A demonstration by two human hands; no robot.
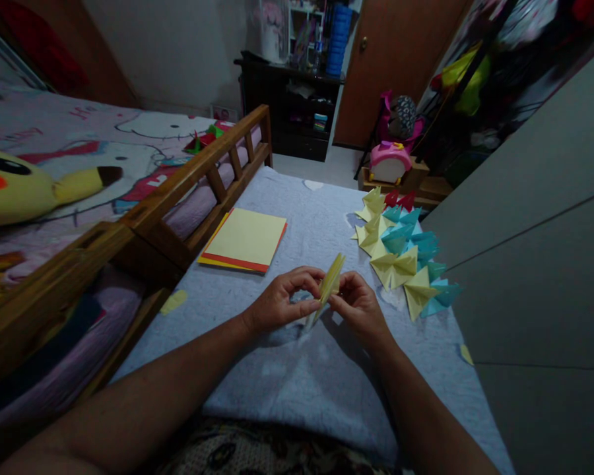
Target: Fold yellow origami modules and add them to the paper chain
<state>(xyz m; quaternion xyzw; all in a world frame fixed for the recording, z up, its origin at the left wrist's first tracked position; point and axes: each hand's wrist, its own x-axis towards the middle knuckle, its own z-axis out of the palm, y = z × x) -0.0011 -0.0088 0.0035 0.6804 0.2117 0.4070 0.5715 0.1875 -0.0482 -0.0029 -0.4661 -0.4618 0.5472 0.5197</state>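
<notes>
A folded piece of pale yellow paper, narrow and standing on edge, is held up between my two hands above the cloth-covered surface. My left hand pinches its left side between thumb and fingers. On the other side, my right hand grips it with thumb and curled fingertips. The paper's lower part is partly hidden by my fingers. To the right lie several pointed folded paper pieces: pale yellow ones, blue ones and red ones. A stack of square paper sheets, pale yellow on top, rests at the left.
A wooden bed rail runs along the left, with a yellow plush toy on the bed behind it. A pale cabinet stands close on the right. Beyond the surface are a black shelf unit and a pink toy case.
</notes>
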